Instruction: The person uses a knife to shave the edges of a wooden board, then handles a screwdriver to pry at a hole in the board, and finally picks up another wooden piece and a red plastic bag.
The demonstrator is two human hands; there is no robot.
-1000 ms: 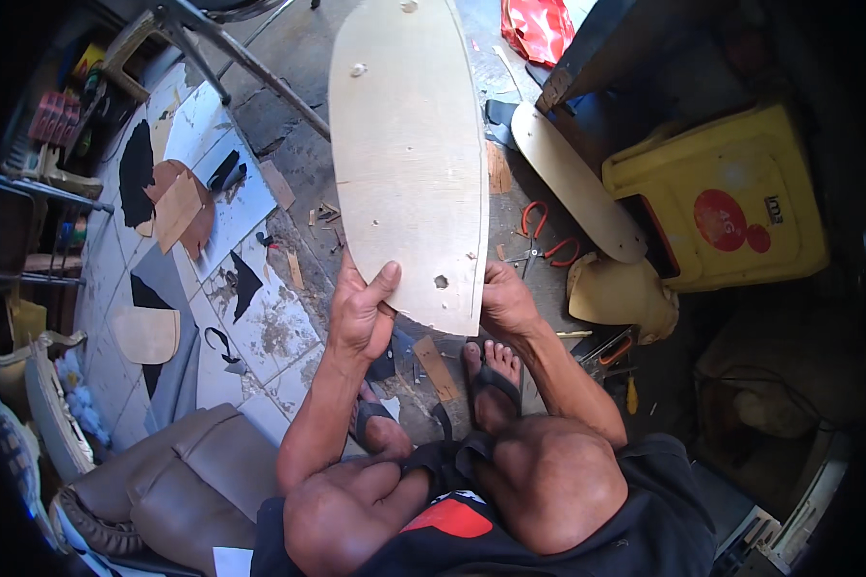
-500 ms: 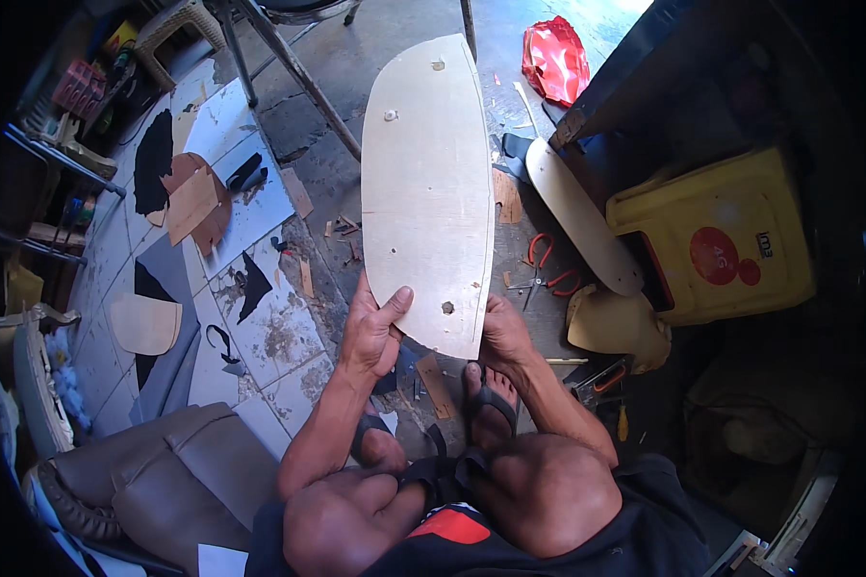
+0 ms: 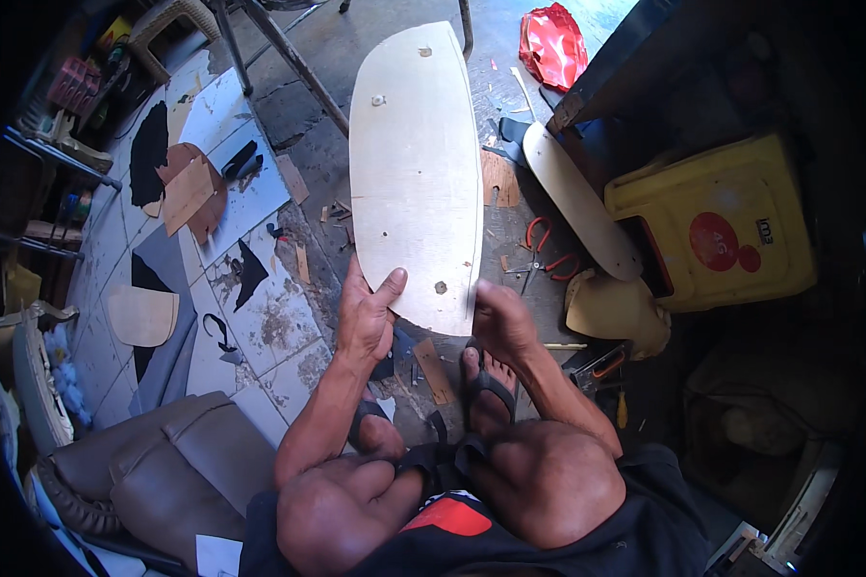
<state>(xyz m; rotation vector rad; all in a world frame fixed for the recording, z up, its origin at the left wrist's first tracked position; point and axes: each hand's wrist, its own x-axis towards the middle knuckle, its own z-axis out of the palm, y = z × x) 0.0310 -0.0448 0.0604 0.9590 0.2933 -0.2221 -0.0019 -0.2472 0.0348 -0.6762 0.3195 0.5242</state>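
A long, pale plywood panel with a curved left side and a few small holes stretches away from me above the floor. My left hand grips its near left corner, thumb on the face and fingers underneath. At the near right edge is my right hand, slightly blurred, its fingers bent beside the board. Whether those fingers still press on the edge I cannot tell. Below the panel, my sandalled feet stand on the floor.
To the right lie a narrow wooden board, red-handled pliers, a curved tan piece and a yellow container. Wood and black fabric scraps litter the left tiles. A brown cushioned piece sits near left; metal chair legs stand ahead.
The panel has shifted slightly left and away from me, my left hand with it. My right hand has come out from behind the panel's edge to its right side.
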